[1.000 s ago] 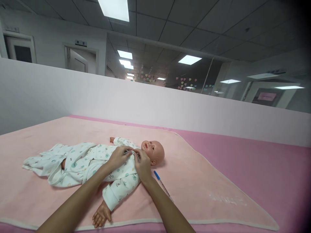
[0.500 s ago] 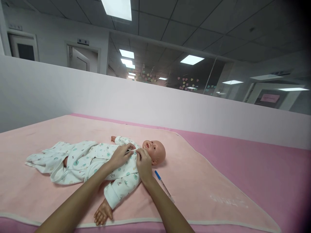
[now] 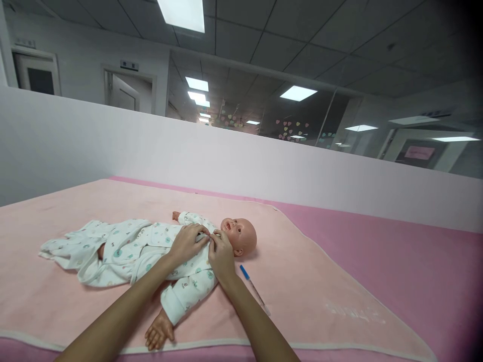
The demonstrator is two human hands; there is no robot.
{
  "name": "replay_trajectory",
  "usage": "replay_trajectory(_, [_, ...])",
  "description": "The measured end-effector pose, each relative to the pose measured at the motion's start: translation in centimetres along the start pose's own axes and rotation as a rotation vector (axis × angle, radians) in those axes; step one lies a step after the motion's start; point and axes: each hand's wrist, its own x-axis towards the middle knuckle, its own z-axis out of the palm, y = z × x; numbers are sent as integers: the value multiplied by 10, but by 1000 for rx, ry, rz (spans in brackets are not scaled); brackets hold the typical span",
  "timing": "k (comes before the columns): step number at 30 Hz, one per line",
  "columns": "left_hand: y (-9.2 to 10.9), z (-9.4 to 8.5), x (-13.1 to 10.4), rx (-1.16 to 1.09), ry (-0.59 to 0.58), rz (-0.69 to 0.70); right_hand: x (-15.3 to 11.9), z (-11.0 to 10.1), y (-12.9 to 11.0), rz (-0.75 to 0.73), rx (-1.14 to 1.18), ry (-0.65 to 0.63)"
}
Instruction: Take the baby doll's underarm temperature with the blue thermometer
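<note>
A baby doll [image 3: 244,235] lies on its back, its bald head to the right and one bare hand near the front edge. It wears a white baby outfit [image 3: 196,285] printed with small green and yellow figures. At the neckline, my left hand [image 3: 188,242] pinches the cloth from the left, fingers closed. My right hand [image 3: 221,254] closes on the same spot from the right, just below the doll's chin. The fingertips of both hands nearly meet, and they hide whatever fastening may be there.
A pen with a blue cap [image 3: 254,290] lies right of my right forearm. Under the doll spreads a peach blanket [image 3: 309,291] with white edging, over a pink mat [image 3: 407,261]. A white low wall [image 3: 241,161] stands behind.
My right hand has shifted slightly left, and the fingertips of both hands have come closer together at the neckline. The doll's head has moved very slightly left.
</note>
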Motion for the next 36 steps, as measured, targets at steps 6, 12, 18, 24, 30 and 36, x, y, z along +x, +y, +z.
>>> replay_trajectory(6, [-1, -1, 2, 2, -20, -22, -1, 2, 1, -11, -6, 18])
replay_trajectory(12, [1, -1, 3, -14, -33, -75, -1, 3, 1, -9, -19, 13])
replay_trajectory(18, [2, -1, 3, 21, -29, -109, -1, 2, -3, 27, -4, 5])
replay_trajectory(24, [1, 2, 4, 99, -16, -114, -1, 3, -2, 18, 1, 14])
replay_trajectory(30, [-5, -6, 4, 28, -64, -85, -2, 3, 0, -9, 2, 44])
replay_trajectory(36, [-20, -49, -4, -283, -284, -34, 0, -7, -7, -224, -98, 57])
